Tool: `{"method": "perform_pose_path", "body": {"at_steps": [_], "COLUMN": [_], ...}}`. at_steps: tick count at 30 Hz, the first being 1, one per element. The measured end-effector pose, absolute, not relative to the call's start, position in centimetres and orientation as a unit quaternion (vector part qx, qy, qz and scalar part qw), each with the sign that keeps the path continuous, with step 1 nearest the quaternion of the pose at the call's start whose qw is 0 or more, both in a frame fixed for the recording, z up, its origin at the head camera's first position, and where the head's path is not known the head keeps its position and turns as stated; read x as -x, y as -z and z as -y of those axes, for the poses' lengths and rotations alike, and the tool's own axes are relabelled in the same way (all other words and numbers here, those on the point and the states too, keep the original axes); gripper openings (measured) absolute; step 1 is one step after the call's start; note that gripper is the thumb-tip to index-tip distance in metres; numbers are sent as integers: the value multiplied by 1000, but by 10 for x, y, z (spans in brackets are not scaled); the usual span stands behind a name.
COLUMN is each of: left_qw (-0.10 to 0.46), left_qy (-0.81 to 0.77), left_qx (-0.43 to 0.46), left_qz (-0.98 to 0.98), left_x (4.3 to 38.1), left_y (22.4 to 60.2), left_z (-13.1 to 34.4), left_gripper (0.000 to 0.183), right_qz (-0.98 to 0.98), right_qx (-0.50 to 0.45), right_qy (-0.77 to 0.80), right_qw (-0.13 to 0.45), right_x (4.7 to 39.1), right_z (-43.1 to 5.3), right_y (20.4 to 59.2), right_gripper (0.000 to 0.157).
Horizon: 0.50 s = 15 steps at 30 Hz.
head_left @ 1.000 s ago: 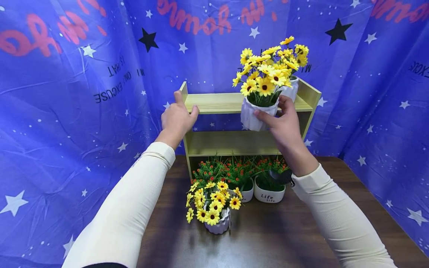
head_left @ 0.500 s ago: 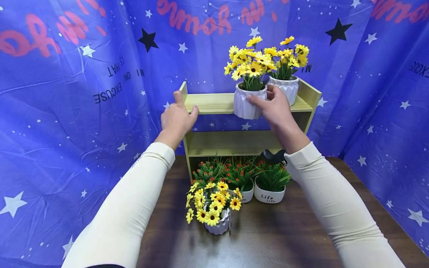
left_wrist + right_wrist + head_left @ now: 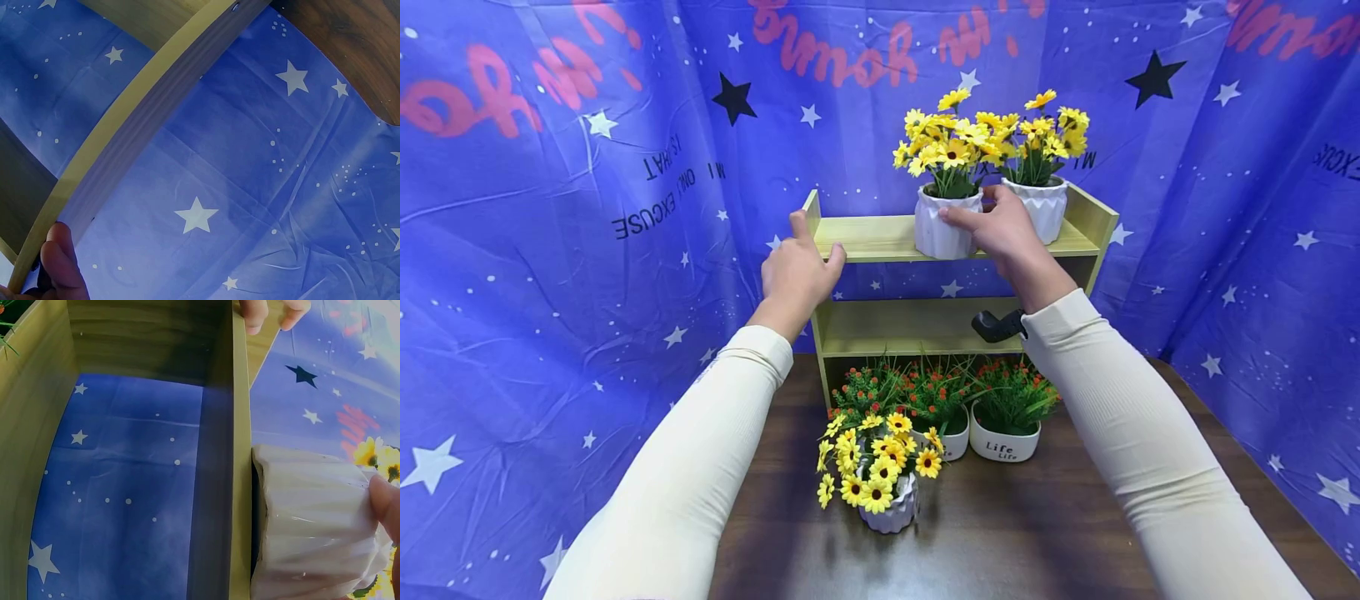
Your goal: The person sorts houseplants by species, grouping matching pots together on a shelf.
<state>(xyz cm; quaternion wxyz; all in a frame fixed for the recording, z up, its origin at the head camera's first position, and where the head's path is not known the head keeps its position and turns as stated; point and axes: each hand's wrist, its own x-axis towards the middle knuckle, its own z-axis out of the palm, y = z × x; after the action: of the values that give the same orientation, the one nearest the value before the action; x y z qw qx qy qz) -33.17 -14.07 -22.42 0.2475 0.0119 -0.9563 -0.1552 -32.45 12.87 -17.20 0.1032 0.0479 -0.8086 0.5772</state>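
My right hand (image 3: 1003, 227) pinches the rim of a white ribbed flowerpot (image 3: 943, 229) with yellow daisy-like flowers. This pot stands upright at the front edge of the wooden shelf's (image 3: 868, 237) top board. In the right wrist view the base of the flowerpot (image 3: 312, 519) lies close along the board; whether it fully rests there I cannot tell. My left hand (image 3: 797, 271) grips the shelf's left side panel near its top. A finger of the left hand (image 3: 62, 259) shows against the panel (image 3: 125, 140) in the left wrist view. Another white flowerpot (image 3: 1041, 208) with yellow flowers stands to the right on the top board.
A third flowerpot (image 3: 891, 508) with yellow flowers stands on the dark wooden table (image 3: 1000, 533) in front. Behind it, white oval planters (image 3: 1003, 442) with red-dotted greenery line the shelf's bottom. A blue starry curtain (image 3: 587, 333) surrounds the table.
My right hand has carried its flowerpot left and back onto the top board's front edge, away from the other pot there. The left hand has kept its grip on the shelf.
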Motion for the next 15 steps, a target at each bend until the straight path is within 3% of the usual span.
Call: {"method": "perform_pose_path", "body": {"at_steps": [15], "left_qw": [243], "left_qy": [155], "left_qx": [-18], "left_qz": [957], "left_x": [333], "left_y": [223], "left_z": [141], "left_gripper": [64], "right_qz": [796], "right_qx": [-29], "right_qy": [-593], "right_qw": [119], "right_x": [343], "right_z": [-120], "right_y": [177], "right_gripper": [88]}}
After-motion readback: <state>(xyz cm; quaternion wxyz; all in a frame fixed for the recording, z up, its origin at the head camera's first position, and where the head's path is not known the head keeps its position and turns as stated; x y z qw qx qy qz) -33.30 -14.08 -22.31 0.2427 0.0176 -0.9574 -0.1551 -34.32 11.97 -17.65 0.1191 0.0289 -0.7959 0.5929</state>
